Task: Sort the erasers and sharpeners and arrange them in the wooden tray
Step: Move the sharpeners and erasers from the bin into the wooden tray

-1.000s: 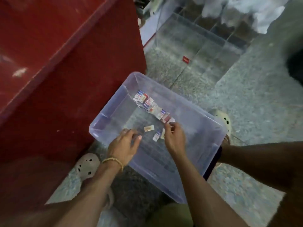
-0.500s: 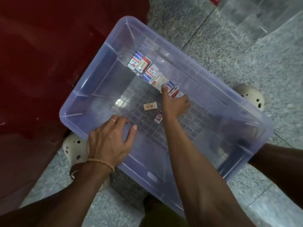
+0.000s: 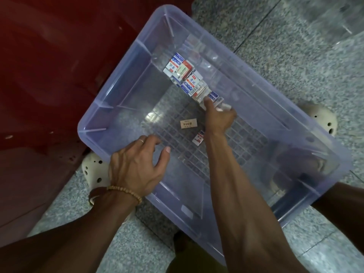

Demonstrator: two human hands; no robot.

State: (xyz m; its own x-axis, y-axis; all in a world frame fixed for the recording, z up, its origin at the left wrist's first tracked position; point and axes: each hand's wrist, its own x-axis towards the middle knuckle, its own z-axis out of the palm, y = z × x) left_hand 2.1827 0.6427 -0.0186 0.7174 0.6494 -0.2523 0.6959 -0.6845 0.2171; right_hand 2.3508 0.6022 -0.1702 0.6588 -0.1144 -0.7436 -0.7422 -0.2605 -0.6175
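Observation:
A clear plastic bin [image 3: 120, 69] sits on the floor. Several paper-sleeved erasers [image 3: 185, 75] stand in a row along its far wall. A beige eraser [image 3: 188, 123] and a small blue-and-white eraser [image 3: 199, 137] lie loose on the bin's gridded bottom. My right hand [image 3: 218, 119] reaches into the bin to the near end of the row. Its forefinger touches the row, and its other fingers curl over a white eraser [image 3: 224, 108]. My left hand [image 3: 136, 164] rests with spread fingers on the bin's near left rim.
A dark red cabinet [image 3: 49, 75] stands close against the bin's left side. Speckled stone floor [image 3: 285, 66] lies around the bin. Two pale perforated shoes [image 3: 92, 168] [image 3: 319, 117] show beside the bin's near-left and right edges.
The view has tilted down and closer to the bin. My right hand moved from the loose erasers to the row at the far wall. My left hand stayed on the rim.

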